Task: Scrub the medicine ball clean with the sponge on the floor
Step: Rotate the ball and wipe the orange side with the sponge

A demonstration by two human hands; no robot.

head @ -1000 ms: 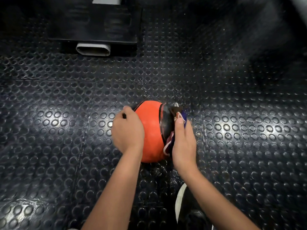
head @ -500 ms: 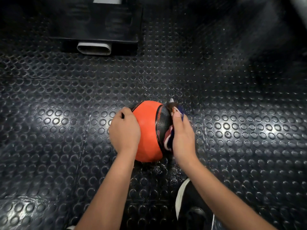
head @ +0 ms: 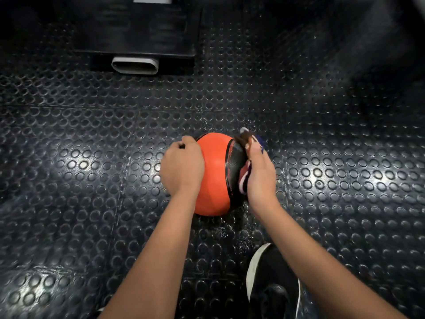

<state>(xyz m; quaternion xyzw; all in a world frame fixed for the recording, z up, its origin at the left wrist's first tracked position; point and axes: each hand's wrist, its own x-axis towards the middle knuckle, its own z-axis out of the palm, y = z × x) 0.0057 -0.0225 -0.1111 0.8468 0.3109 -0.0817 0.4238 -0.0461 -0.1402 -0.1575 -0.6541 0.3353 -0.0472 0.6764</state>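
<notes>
**Two hands on the ball**

The orange and black ball (head: 213,173) sits on the studded black floor (head: 69,157). The left hand (head: 181,168) rests on the ball's left side, fingers curled over it. The right hand (head: 261,176) presses the sponge (head: 245,180) against the ball's right side, its fingers held together and wrapped round the sponge. A black shoe (head: 271,282) stands near the ball, below it.

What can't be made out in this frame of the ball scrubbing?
All from the head view:
- Sponge: mostly covered by the right hand; its shape is unclear.
- Medicine ball: left side hidden under the left hand; underside faces the floor.
- Shoe: cut off by the bottom edge.
- Black box: top cropped, dark.
</notes>
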